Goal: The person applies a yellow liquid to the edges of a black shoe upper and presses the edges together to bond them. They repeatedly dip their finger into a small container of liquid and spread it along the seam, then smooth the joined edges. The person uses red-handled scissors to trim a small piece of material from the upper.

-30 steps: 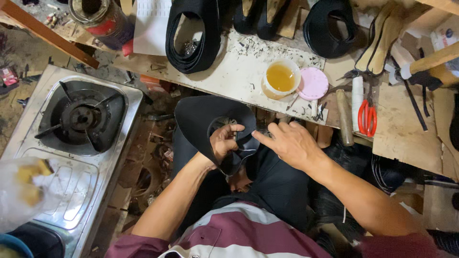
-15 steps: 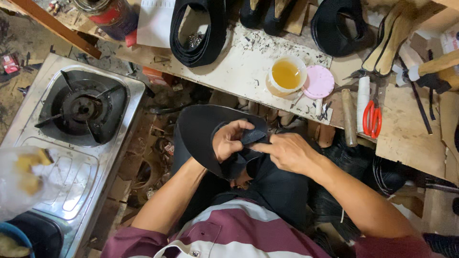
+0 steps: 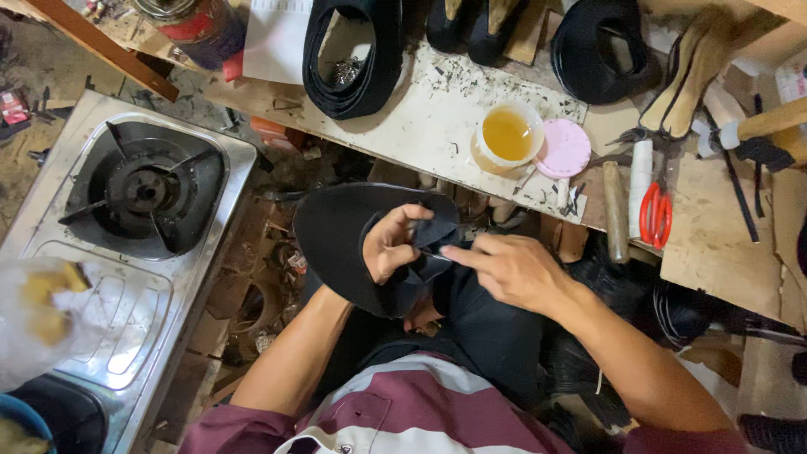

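Your left hand point(image 3: 388, 245) now grips the black sole point(image 3: 336, 244) over your lap, fingers curled around its strap point(image 3: 433, 231). Your right hand point(image 3: 513, 271) has shifted, fingertips pinched narrow on the strap's edge, so fitting goes on below the bench point(image 3: 437, 118).

— What sort of place is this?
— A small shoemaking workshop: a scuffed white wooden workbench point(image 3: 420, 118) carries black sandal soles and straps point(image 3: 345, 50).
— Anything more?
— Red-handled scissors point(image 3: 655, 214) lie at the bench's right end, and a steel gas stove point(image 3: 143, 193) stands to its left.
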The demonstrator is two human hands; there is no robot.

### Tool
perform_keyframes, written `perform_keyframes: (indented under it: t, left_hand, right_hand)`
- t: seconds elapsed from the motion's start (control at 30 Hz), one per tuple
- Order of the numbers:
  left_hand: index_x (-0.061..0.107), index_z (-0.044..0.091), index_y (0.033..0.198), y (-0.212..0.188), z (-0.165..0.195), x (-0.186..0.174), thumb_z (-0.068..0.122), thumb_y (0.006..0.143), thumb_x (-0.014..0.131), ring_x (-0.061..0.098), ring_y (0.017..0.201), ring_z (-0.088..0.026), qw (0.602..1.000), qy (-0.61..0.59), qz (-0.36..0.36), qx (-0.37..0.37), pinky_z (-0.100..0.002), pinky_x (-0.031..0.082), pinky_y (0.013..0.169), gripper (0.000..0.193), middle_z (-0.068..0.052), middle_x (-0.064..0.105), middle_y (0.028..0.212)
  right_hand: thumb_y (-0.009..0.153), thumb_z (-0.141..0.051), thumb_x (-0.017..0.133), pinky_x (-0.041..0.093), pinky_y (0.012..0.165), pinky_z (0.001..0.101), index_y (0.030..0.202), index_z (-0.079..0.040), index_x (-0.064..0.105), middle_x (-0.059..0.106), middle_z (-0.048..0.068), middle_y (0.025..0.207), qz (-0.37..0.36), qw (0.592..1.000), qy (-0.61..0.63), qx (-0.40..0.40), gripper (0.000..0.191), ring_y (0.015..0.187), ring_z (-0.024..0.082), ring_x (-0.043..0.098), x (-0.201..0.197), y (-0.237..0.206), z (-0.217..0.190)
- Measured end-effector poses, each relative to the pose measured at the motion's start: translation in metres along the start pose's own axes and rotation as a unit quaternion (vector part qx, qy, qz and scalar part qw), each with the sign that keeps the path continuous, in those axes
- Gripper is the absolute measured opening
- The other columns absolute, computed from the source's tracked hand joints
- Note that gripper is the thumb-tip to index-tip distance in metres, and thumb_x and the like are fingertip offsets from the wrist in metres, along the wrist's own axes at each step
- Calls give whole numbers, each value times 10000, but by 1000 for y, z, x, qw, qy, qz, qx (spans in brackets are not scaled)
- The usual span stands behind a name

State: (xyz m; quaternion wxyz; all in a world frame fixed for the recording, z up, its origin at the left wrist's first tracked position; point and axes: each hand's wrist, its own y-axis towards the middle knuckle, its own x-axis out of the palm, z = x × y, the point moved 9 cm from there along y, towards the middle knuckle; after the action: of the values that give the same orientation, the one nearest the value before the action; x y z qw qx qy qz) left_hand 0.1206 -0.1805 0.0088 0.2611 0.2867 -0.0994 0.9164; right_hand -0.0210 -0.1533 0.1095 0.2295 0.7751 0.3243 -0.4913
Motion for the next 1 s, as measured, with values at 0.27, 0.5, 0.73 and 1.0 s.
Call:
perform_keyframes:
  t: [0.27, 0.5, 0.73, 1.0]
  left_hand:
    - [445, -7, 1490, -11, 25, -19, -34, 819, 531, 458, 1384, -182, 974, 70, 134, 167, -290, 324, 1134, 677, -56, 506, 1451]
    - [469, -1, 1450, -18, 23, -19, -37, 814, 546, 457, 1391, -184, 968, 71, 157, 181, -275, 310, 1114, 642, -57, 512, 1434]
    - [523, -35, 1493, -33, 3, -59, -94, 842, 610, 406, 1038, -257, 963, 70, 256, 48, -354, 348, 888, 659, -166, 470, 1191]
    - [450, 6, 1476, -11, 18, -18, -56, 851, 542, 527, 1219, -175, 971, 92, 171, 141, -289, 404, 1007, 635, -74, 534, 1387]
  right_hand:
    - [890, -155, 716, 526, 886, 426, 1196, -134, 753, 662, 66, 1051, 177, 977, -56, 103, 309, 989, 289, 655, -62, 17, 45]
    - [675, -499, 890, 200, 1076, 662, 1110, -87, 783, 328, 212, 1579, 119, 960, -154, 203, 610, 1418, 486, 239, -81, 57, 93]
    - [796, -293, 832, 329, 1187, 520, 1066, -69, 776, 491, 200, 1533, 241, 955, -89, 145, 356, 1447, 410, 404, -85, 23, 84]
    - [833, -153, 724, 554, 842, 376, 1229, -116, 716, 654, 116, 1046, 109, 983, 110, 99, 398, 961, 279, 676, -19, 16, -3]
